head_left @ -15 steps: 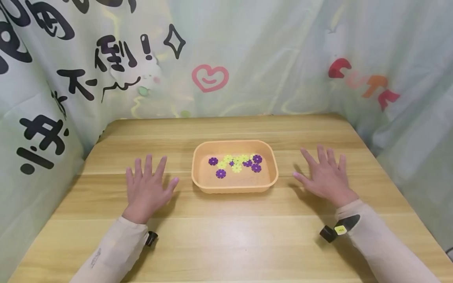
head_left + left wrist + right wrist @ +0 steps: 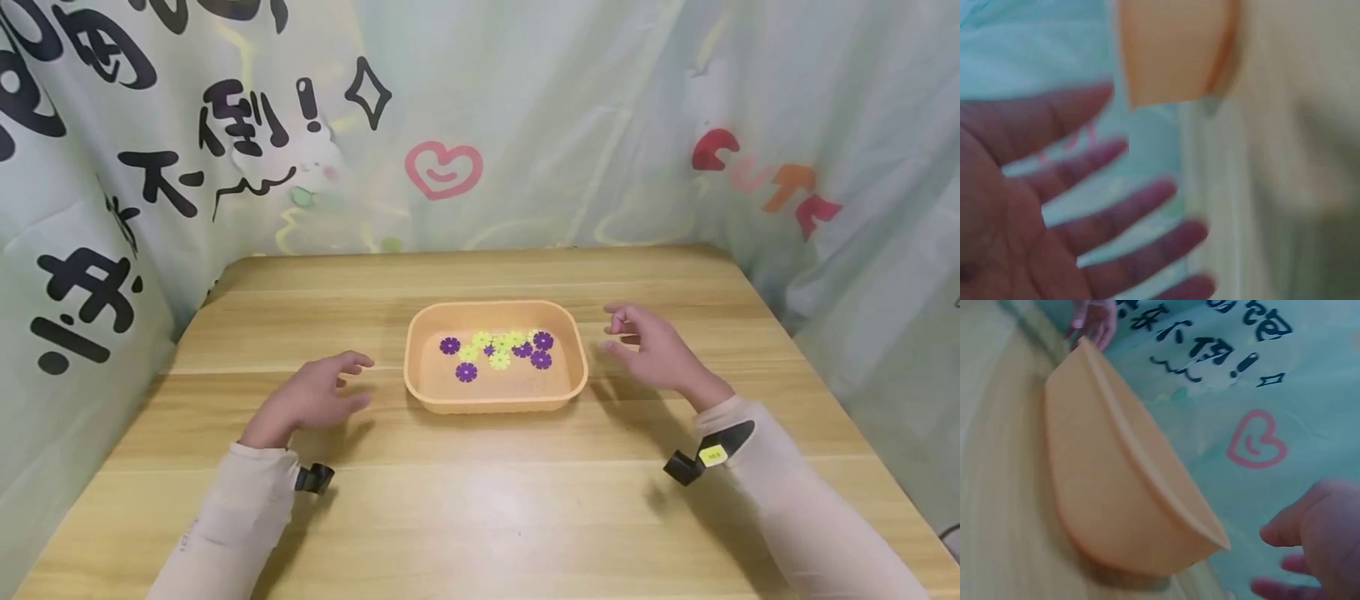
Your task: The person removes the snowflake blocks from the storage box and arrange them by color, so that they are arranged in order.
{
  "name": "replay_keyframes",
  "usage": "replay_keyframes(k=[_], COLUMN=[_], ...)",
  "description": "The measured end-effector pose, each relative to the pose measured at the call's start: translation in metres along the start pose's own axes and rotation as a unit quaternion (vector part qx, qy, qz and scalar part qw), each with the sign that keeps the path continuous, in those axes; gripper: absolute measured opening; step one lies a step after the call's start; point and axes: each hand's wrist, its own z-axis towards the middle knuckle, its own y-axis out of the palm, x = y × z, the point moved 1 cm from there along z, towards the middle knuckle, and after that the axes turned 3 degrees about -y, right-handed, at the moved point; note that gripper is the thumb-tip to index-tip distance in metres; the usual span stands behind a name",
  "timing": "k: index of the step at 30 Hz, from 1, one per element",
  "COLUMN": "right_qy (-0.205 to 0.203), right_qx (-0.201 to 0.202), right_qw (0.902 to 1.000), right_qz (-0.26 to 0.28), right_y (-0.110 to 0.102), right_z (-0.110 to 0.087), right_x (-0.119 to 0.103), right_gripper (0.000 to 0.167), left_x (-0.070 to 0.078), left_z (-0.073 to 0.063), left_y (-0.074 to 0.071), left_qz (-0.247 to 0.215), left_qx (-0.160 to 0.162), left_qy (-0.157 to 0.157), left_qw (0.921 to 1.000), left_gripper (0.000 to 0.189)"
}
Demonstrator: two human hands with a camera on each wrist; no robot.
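An orange plastic tray (image 2: 495,405) with rounded corners stands in the middle of the table. Inside it lie several small flower-shaped pieces, some purple (image 2: 467,372) and some yellow (image 2: 499,360). To the tray's left hovers my left hand (image 2: 311,396), turned sideways with thumb and fingers apart; the left wrist view shows its bare palm and spread fingers (image 2: 1141,250). My right hand (image 2: 652,346) is on the other side, close to the tray's right rim, its fingers loosely bent and holding nothing. Both hands are off the tray.
The wooden table (image 2: 480,500) reaches back to a pale green curtain (image 2: 570,125) with black lettering and a pink heart. More curtain hangs along both sides. Each wrist wears a small black camera (image 2: 315,478) over a light sleeve.
Both hands have turned from flat, palm-down and spread to sideways, facing the tray. The right hand has come inward toward it. The tray and flower pieces have stayed put.
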Motion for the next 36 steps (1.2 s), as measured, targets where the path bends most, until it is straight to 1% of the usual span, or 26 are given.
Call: replay_keyframes(k=[1, 2, 3, 4, 5, 6, 7, 8, 10, 11, 12, 13, 14, 16, 17, 18, 19, 20, 22, 24, 25, 27, 28, 32, 33, 36], right_qy=[-0.001, 0.000, 0.002, 0.004, 0.008, 0.013, 0.017, 0.022, 0.027, 0.027, 0.025, 0.022, 0.019, 0.002, -0.008, -0.018, -0.030, -0.042, -0.056, -0.048, -0.035, -0.009, 0.002, 0.036, 0.038, 0.037], right_qx=[-0.002, -0.008, -0.016, -0.027, -0.039, -0.051, -0.063, -0.074, -0.095, -0.104, -0.114, -0.126, -0.141, -0.190, -0.221, -0.252, -0.280, -0.302, -0.323, -0.303, -0.286, -0.246, -0.229, -0.202, -0.204, -0.215], right_qw=[0.9991, 0.9970, 0.9939, 0.9893, 0.9847, 0.9793, 0.9740, 0.9674, 0.9481, 0.9361, 0.9212, 0.9041, 0.8870, 0.8591, 0.8469, 0.8395, 0.8351, 0.8349, 0.8376, 0.8531, 0.8618, 0.8845, 0.8972, 0.9381, 0.9458, 0.9575], right_qz=[0.041, 0.077, 0.109, 0.143, 0.170, 0.195, 0.217, 0.241, 0.302, 0.335, 0.371, 0.408, 0.439, 0.475, 0.483, 0.481, 0.473, 0.458, 0.437, 0.422, 0.417, 0.396, 0.378, 0.279, 0.250, 0.189], right_y=[0.000, 0.001, 0.001, 0.002, 0.002, 0.003, 0.004, 0.005, 0.007, 0.009, 0.011, 0.012, 0.013, 0.016, 0.017, 0.017, 0.019, 0.020, 0.025, 0.031, 0.035, 0.042, 0.045, 0.057, 0.061, 0.069], right_z=[0.002, 0.004, 0.007, 0.009, 0.011, 0.013, 0.015, 0.017, 0.021, 0.024, 0.026, 0.029, 0.031, 0.037, 0.040, 0.043, 0.045, 0.048, 0.053, 0.058, 0.061, 0.066, 0.069, 0.080, 0.083, 0.090], right_x=[-0.001, -0.002, -0.003, -0.005, -0.006, -0.007, -0.009, -0.010, -0.015, -0.016, -0.018, -0.020, -0.021, -0.022, -0.022, -0.022, -0.022, -0.022, -0.024, -0.027, -0.029, -0.032, -0.033, -0.035, -0.035, -0.035], right_gripper=[0.018, 0.023, 0.027, 0.031, 0.033, 0.035, 0.036, 0.037, 0.038, 0.039, 0.039, 0.038, 0.038, 0.036, 0.036, 0.036, 0.036, 0.037, 0.038, 0.033, 0.028, 0.012, 0.004, 0.023, 0.025, 0.029], left_x=[-0.001, -0.003, -0.004, -0.006, -0.006, -0.007, -0.007, -0.006, -0.005, -0.003, -0.002, -0.001, -0.001, 0.000, 0.000, 0.000, 0.000, 0.001, 0.003, 0.005, 0.006, 0.007, 0.007, 0.009, 0.009, 0.010], left_z=[-0.001, -0.002, -0.003, -0.004, -0.005, -0.004, -0.003, 0.000, 0.007, 0.011, 0.015, 0.018, 0.021, 0.024, 0.025, 0.026, 0.027, 0.027, 0.029, 0.030, 0.031, 0.033, 0.034, 0.039, 0.040, 0.043], left_y=[-0.004, -0.008, -0.011, -0.014, -0.016, -0.018, -0.018, -0.017, -0.012, -0.008, -0.004, 0.000, 0.004, 0.012, 0.015, 0.018, 0.021, 0.023, 0.027, 0.031, 0.032, 0.034, 0.036, 0.041, 0.042, 0.045], left_qz=[-0.027, -0.061, -0.094, -0.125, -0.152, -0.181, -0.211, -0.240, -0.294, -0.323, -0.348, -0.370, -0.392, -0.421, -0.428, -0.429, -0.427, -0.420, -0.393, -0.363, -0.349, -0.334, -0.328, -0.316, -0.311, -0.296], left_qx=[-0.033, -0.071, -0.109, -0.145, -0.181, -0.215, -0.245, -0.264, -0.273, -0.265, -0.243, -0.209, -0.164, -0.054, 0.000, 0.047, 0.084, 0.112, 0.143, 0.148, 0.147, 0.140, 0.137, 0.123, 0.120, 0.116], left_qy=[0.023, 0.050, 0.080, 0.113, 0.149, 0.191, 0.238, 0.289, 0.384, 0.421, 0.453, 0.472, 0.476, 0.454, 0.427, 0.395, 0.358, 0.321, 0.253, 0.196, 0.175, 0.144, 0.132, 0.096, 0.088, 0.070], left_qw=[0.9988, 0.9944, 0.9864, 0.9749, 0.9601, 0.9406, 0.9162, 0.8883, 0.8316, 0.8051, 0.7838, 0.7721, 0.7700, 0.7834, 0.7965, 0.8112, 0.8261, 0.8413, 0.8724, 0.8989, 0.9088, 0.9209, 0.9254, 0.9357, 0.9386, 0.9456], left_gripper=[0.052, 0.054, 0.058, 0.064, 0.073, 0.081, 0.090, 0.096, 0.104, 0.104, 0.101, 0.097, 0.089, 0.068, 0.058, 0.051, 0.046, 0.042, 0.040, 0.045, 0.047, 0.052, 0.054, 0.061, 0.063, 0.065])
